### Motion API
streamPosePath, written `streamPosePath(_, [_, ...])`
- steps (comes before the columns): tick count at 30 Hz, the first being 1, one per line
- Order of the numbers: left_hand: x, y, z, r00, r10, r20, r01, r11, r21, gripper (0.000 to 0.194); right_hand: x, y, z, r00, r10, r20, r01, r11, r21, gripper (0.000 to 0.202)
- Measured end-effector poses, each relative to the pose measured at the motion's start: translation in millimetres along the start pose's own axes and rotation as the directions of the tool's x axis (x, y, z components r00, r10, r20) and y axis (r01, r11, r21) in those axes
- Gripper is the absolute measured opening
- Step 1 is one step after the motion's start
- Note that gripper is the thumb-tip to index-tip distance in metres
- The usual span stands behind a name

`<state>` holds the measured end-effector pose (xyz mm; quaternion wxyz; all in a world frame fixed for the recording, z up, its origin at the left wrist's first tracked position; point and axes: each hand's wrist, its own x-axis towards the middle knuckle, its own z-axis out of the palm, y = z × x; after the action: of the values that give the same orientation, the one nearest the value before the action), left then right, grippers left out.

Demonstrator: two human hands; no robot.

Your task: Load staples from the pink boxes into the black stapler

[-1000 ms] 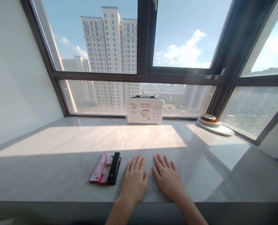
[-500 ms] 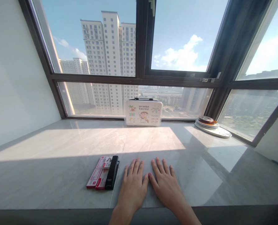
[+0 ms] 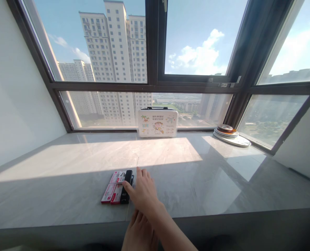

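A black stapler (image 3: 126,191) lies on the grey marble sill, at the right side of several red and white boxes (image 3: 112,191). My right hand (image 3: 143,191) reaches across to the left; its thumb is over the stapler and its other fingers point forward beside it. The thumb is spread from the fingers, and nothing shows in its grasp. My left hand (image 3: 139,232) is lower down at the sill's front edge, partly under my right wrist, and its fingertips are hidden.
A white case with cartoon prints (image 3: 158,122) stands upright against the window at the back. A stack of round plates or lids (image 3: 232,137) sits in the back right corner. Sunlight patches cross the sill (image 3: 66,195).
My right hand has moved left from flat on the sill to the stapler. My left hand has drawn back toward the front edge. The view has shifted slightly.
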<state>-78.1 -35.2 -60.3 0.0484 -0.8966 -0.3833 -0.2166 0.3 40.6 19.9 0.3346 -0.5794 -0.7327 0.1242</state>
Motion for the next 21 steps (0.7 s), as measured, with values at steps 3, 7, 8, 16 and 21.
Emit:
streamPosePath(3, [-21.5,0.7,-20.6,0.997,-0.074,-0.026,0.070,0.991,-0.115,0.044,22.3,-16.5,8.2,0.996,0.008,0.083,-0.007,1.000,-0.017,0.051])
streamPosePath(7, [-27.7,-7.3,-45.0,0.966,-0.223,-0.129,0.193,0.958,-0.212,0.031,30.1,1.8,-19.1,0.969,-0.109,0.220,0.117,0.993,-0.025,0.039])
streamPosePath(8, [-24.1,-9.6,-47.5,0.956,-0.251,-0.153,0.218,0.954,-0.204,0.029,27.2,10.0,-29.2,0.962,-0.137,0.237,0.143,0.990,-0.009,0.040])
streamPosePath(16, [25.4,-22.5,-16.9,0.926,-0.359,-0.117,0.362,0.932,0.000,0.048,-6.6,37.6,-47.0,1.000,0.001,0.000,-0.001,0.990,0.142,0.034])
streamPosePath(21, [27.2,-37.8,-10.9,0.940,-0.321,-0.113,0.330,0.941,0.075,0.045,7.0,22.5,-29.9,0.971,0.140,-0.194,-0.090,0.965,0.246,0.009])
